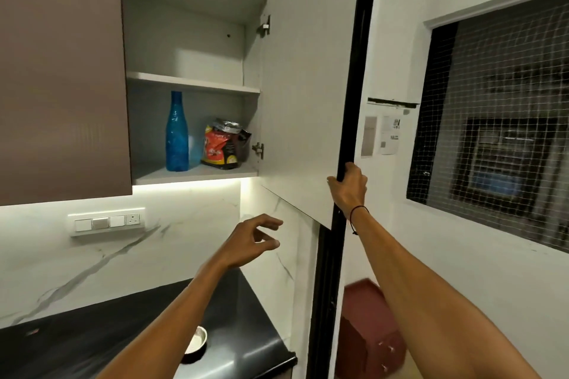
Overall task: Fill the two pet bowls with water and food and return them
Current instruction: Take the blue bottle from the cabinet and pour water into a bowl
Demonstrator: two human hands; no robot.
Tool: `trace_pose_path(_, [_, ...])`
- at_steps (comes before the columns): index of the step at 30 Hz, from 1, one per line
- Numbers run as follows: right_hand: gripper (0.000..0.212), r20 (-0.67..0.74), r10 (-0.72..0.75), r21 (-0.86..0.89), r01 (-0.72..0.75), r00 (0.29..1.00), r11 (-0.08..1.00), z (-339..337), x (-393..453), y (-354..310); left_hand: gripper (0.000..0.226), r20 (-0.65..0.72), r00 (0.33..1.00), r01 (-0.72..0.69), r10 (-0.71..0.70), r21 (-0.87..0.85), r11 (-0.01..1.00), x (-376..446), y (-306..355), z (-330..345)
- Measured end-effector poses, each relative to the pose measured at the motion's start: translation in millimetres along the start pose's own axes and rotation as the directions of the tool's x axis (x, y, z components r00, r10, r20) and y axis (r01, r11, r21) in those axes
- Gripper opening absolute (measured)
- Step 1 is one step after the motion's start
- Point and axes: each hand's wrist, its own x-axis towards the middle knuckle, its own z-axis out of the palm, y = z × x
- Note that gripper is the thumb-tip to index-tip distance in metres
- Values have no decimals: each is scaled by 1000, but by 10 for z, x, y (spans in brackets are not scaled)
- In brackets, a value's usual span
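An upper cabinet stands open. On its lowest shelf a tall blue bottle (176, 135) stands upright, and a crumpled red and black pet food bag (224, 144) sits to its right. My right hand (349, 189) grips the lower outer edge of the open cabinet door (303, 86). My left hand (251, 238) hovers below the shelf with fingers apart and holds nothing. A round pet bowl (197, 344) rests on the black countertop (92, 335), partly hidden behind my left forearm.
A closed brown cabinet door (61, 71) is at the left. A switch panel (107, 221) is on the marble backsplash. A black door frame (348, 132) runs down the middle. A mesh-covered window (498, 126) is at the right, a dark red cabinet (366, 332) below.
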Motion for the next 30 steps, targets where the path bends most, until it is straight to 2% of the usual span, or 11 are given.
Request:
trace_pose_path(4, [50,1,-9,-12,9,1000,1000,-2,116,101,34,-35,999,30,-28,43,999,25,-47,-14])
trace_pose_path(6, [46,-107,-77,-78,69,991,995,84,43,56,31,-74,997,35,-33,29,999,52,-79,-61])
trace_pose_path(9, [54,-384,-266,-187,208,884,960,279,-108,-116,28,-131,991,44,-40,23,999,93,-165,-207])
trace_pose_path(11, [52,-453,-378,-184,331,807,926,452,-171,-271,27,-165,985,49,-43,34,998,148,-248,-367])
trace_pose_path(12, [47,-438,-412,-135,395,799,909,570,-179,-350,27,-184,982,53,-44,40,998,179,-305,-460])
trace_pose_path(14, [35,-303,-405,77,446,863,892,879,-161,-528,24,-235,970,68,-55,46,997,243,-424,-692])
trace_pose_path(17, [24,-19,-339,308,329,940,893,1442,-67,-769,21,-323,943,89,-76,24,996,324,-607,-1124])
trace_pose_path(23, [23,115,-320,369,258,940,893,2849,158,-1149,34,-489,862,120,-134,-60,991,628,-1212,-2197])
trace_pose_path(26, [30,197,-309,377,219,931,900,3575,334,-1377,56,-540,824,139,-173,-104,985,901,-1504,-2616])
trace_pose_path(28, [42,243,-318,374,214,916,902,4035,460,-1571,75,-564,806,151,-179,-97,984,1102,-1692,-2811])
trace_pose_path(30, [66,318,-307,344,192,897,919,4430,583,-1748,85,-564,802,169,-196,-101,980,1300,-1840,-2944])
